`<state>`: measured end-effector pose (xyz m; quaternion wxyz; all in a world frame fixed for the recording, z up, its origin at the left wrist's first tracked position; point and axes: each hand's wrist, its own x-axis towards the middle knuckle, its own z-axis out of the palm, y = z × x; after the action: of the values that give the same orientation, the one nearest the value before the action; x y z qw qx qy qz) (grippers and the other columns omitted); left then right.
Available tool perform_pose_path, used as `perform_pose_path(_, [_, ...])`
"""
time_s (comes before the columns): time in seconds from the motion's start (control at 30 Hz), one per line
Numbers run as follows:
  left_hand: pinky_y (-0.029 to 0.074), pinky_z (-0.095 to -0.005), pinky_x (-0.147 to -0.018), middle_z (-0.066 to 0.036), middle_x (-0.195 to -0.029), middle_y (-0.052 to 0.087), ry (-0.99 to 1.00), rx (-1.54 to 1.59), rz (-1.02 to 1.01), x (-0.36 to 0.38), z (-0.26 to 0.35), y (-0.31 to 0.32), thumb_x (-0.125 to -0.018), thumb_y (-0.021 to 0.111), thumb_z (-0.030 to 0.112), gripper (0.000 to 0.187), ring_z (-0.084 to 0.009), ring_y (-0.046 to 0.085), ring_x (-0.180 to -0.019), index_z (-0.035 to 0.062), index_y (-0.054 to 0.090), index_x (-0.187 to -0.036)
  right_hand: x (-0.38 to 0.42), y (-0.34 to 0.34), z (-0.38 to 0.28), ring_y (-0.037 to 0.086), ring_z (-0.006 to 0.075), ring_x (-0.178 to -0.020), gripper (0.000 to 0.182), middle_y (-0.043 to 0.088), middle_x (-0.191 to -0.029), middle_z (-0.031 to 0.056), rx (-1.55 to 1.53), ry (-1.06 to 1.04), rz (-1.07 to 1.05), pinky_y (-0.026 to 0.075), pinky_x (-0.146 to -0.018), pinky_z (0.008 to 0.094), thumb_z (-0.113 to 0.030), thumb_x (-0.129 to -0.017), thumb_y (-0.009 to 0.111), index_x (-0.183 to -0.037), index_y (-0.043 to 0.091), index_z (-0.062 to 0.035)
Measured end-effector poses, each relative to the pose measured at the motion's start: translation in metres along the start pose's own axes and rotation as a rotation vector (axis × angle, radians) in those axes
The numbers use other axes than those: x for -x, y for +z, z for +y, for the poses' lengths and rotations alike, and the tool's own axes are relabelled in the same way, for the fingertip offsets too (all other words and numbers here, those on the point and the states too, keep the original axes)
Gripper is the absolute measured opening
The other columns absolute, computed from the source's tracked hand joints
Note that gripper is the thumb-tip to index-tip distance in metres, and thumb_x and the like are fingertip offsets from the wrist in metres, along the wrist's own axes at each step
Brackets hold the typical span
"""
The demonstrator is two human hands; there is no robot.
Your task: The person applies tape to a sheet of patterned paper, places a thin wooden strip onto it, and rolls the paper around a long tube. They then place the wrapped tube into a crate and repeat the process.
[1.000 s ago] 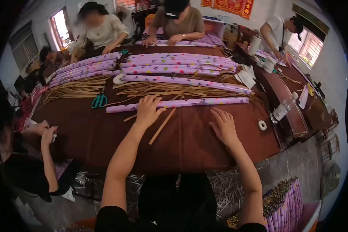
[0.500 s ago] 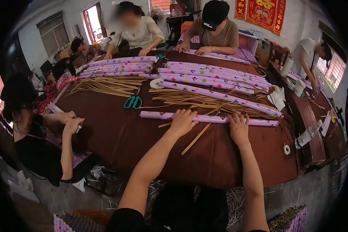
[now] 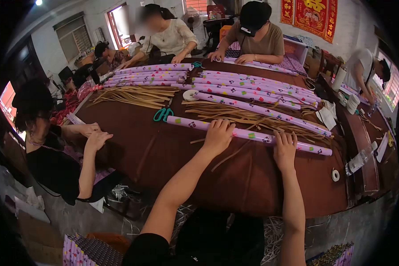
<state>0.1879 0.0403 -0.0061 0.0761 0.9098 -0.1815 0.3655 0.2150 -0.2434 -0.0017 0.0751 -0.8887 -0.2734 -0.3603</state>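
Note:
A long purple patterned roll [image 3: 256,135] lies across the brown table, sloping down to the right. My left hand [image 3: 220,135] is over its middle, fingers closed together around the far side. Farther right, my right hand [image 3: 285,150] bends its fingers over the same roll. Teal-handled scissors [image 3: 163,115] lie by its left end. Beyond it are tan strips [image 3: 235,116], with another purple roll [image 3: 261,111] across them. A thin strip [image 3: 228,160] sticks out on the near side. What lies under my fingers is hidden.
More purple rolls [image 3: 252,85] are stacked farther back on the table [image 3: 164,177]. White tape [image 3: 335,175] and a plastic bottle [image 3: 357,163] lie at the right. A person [image 3: 57,164] sits at the left; other people work around the far side.
The view has shifted slightly. The held roll has tilted: its left end moved away from me, close to the scissors, and its right end came nearer. Both hands moved with it.

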Motion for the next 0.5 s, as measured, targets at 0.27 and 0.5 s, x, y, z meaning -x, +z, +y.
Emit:
perform_pose_path(0.27, [0.043,-0.0415,-0.091,-0.011,-0.104,0.059,0.03,-0.049,0.118,-0.001,-0.002,0.004,-0.07,0.075,0.008,0.045,-0.0285,0.056,-0.101,0.0048,0.062,-0.113,0.0,0.001,0.004,0.053,0.0298,-0.109,0.056,0.058,-0.11,0.011,-0.068,-0.061,0.071,0.035,-0.108,0.0501,-0.001,-0.069,0.063,-0.124,0.055,-0.0075])
perform_pose_path(0.5, [0.043,-0.0414,-0.092,-0.009,-0.101,0.061,0.004,-0.058,0.128,-0.003,0.001,0.0,-0.067,0.078,0.01,0.049,-0.0281,0.058,-0.098,0.0049,0.063,-0.114,-0.001,-0.004,0.001,0.056,0.029,-0.106,0.056,0.06,-0.11,0.0097,-0.056,-0.06,0.14,0.039,-0.103,0.0473,0.0,-0.071,0.062,-0.126,0.057,-0.009])
